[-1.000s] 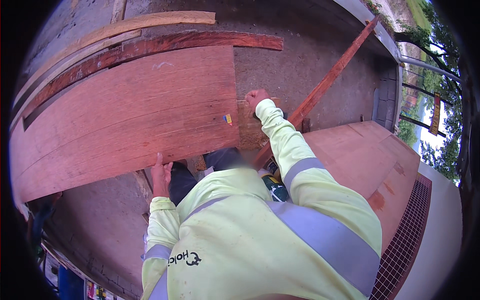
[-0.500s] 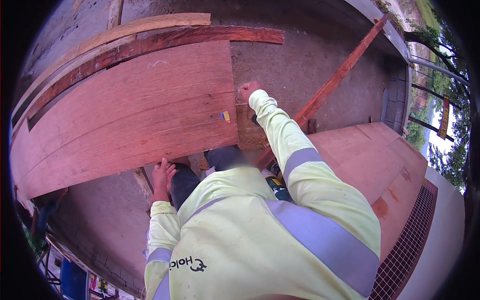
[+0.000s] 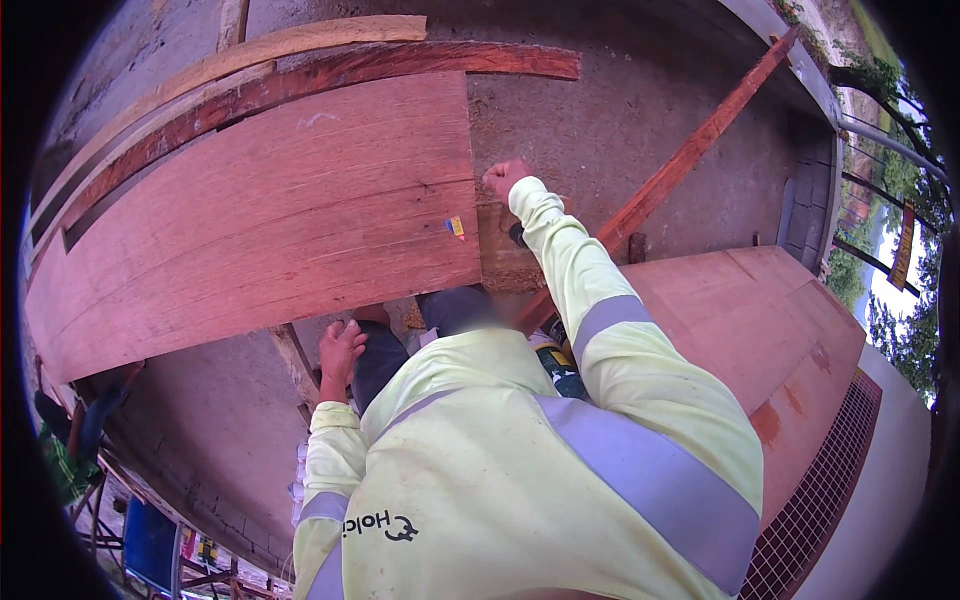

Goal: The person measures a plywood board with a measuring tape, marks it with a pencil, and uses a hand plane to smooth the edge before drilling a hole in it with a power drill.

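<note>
A large reddish plywood sheet point(image 3: 300, 215) lies in front of me, reaching from the far left to the middle. A small blue and yellow piece, perhaps a sticker point(image 3: 455, 227), is near its right end. My left hand point(image 3: 342, 352) is just at the sheet's near edge, fingers loosely bent and apart, with nothing visible in them. Just past the sheet's right end, my right hand point(image 3: 508, 178) is closed, its fingers pinched together. Whatever it may hold is too small to make out.
Long timbers, one red point(image 3: 400, 62) and one paler point(image 3: 330, 33), run along the sheet's far side. A red beam point(image 3: 700, 135) slants at right, beside more plywood point(image 3: 740, 330) and a metal grid point(image 3: 820, 480). A dark blue limb-like shape point(image 3: 98, 415) shows at far left.
My left hand has come off the sheet's near edge and moved slightly right, its fingers looser. My right hand stays closed, nearly in place. The view has shifted a little.
</note>
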`<state>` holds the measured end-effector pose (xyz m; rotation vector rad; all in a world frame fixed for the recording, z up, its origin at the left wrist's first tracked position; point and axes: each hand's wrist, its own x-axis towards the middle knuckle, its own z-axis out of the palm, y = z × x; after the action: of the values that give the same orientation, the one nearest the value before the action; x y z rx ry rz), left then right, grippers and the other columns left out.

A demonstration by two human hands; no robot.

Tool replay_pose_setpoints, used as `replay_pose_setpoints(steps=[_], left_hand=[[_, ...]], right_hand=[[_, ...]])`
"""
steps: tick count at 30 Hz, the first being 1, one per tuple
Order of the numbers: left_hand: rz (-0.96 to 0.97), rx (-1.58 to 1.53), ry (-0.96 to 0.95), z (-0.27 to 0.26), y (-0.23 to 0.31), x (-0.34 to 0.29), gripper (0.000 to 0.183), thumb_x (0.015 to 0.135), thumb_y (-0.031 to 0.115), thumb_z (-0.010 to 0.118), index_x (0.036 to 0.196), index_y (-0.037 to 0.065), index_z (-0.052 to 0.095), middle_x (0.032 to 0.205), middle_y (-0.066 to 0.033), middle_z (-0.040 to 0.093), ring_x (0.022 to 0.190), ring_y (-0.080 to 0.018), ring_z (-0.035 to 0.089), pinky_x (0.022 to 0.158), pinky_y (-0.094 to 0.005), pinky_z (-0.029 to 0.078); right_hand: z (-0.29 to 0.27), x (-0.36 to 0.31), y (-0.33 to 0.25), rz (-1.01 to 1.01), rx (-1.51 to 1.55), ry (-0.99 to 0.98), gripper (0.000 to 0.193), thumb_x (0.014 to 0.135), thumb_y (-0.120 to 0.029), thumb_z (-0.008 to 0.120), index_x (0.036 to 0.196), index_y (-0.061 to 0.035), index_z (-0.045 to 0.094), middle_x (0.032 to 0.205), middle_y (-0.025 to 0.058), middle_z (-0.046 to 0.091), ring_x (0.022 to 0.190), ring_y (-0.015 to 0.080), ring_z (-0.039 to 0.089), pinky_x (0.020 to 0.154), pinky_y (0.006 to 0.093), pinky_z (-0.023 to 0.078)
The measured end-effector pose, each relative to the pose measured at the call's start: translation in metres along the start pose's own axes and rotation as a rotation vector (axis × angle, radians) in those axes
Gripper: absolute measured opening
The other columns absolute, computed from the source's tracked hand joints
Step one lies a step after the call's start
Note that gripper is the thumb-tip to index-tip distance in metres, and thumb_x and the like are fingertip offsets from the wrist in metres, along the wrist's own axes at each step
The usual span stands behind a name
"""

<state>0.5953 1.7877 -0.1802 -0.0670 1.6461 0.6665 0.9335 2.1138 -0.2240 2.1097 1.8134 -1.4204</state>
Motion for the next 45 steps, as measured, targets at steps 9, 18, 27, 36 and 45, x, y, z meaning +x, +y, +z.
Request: replay_pose_setpoints(steps=[9, 18, 27, 36, 45], left_hand=[[-0.012, 0.081, 0.021, 0.002, 0.002, -0.008, 0.066, 0.088, 0.027, 0.067, 0.135, -0.007, 0.037, 0.104, -0.0121, 0.062, 0.084, -0.0153, 0.064, 0.064, -0.0243, 0.050], [0.005, 0.227, -0.006, 0.003, -0.009, -0.012, 0.069, 0.084, 0.028, 0.070, 0.136, -0.005, 0.038, 0.102, -0.0121, 0.064, 0.083, -0.0152, 0.063, 0.064, -0.0254, 0.048], [0.029, 0.321, -0.025, 0.001, -0.016, -0.016, 0.066, 0.083, 0.026, 0.070, 0.134, -0.006, 0.041, 0.096, -0.0108, 0.066, 0.078, -0.0132, 0.060, 0.063, -0.0263, 0.047], [0.042, 0.308, -0.029, 0.002, -0.015, -0.015, 0.063, 0.084, 0.021, 0.069, 0.132, -0.009, 0.041, 0.096, -0.0138, 0.066, 0.079, -0.0148, 0.061, 0.069, -0.0275, 0.048], [0.038, 0.311, -0.016, -0.005, -0.021, -0.014, 0.063, 0.082, 0.017, 0.069, 0.131, -0.012, 0.041, 0.105, -0.0211, 0.065, 0.089, -0.0195, 0.064, 0.079, -0.0301, 0.051]], right_hand=[[0.003, 0.000, -0.012, 0.084, -0.001, -0.002, 0.024, 0.080, -0.025, 0.069, 0.095, -0.0068, 0.073, 0.083, 0.0117, 0.071, 0.078, 0.0189, 0.066, 0.076, 0.0341, 0.051], [0.008, 0.012, 0.016, 0.005, 0.169, -0.047, 0.021, 0.081, -0.022, 0.067, 0.088, -0.0034, 0.072, 0.075, 0.0063, 0.069, 0.068, 0.0152, 0.062, 0.067, 0.0320, 0.050], [0.003, 0.005, 0.039, -0.025, 0.454, -0.178, 0.020, 0.082, -0.023, 0.067, 0.085, -0.0045, 0.071, 0.067, -0.0009, 0.062, 0.060, 0.0079, 0.055, 0.057, 0.0266, 0.046], [0.001, 0.001, 0.019, 0.066, 0.321, -0.086, 0.016, 0.083, -0.017, 0.066, 0.089, -0.0029, 0.071, 0.072, -0.0004, 0.064, 0.057, 0.0090, 0.055, 0.054, 0.0251, 0.048], [0.005, 0.005, 0.023, 0.066, 0.393, -0.073, 0.018, 0.083, -0.018, 0.067, 0.090, -0.0022, 0.071, 0.078, 0.0002, 0.066, 0.058, 0.0094, 0.057, 0.054, 0.0252, 0.050]])
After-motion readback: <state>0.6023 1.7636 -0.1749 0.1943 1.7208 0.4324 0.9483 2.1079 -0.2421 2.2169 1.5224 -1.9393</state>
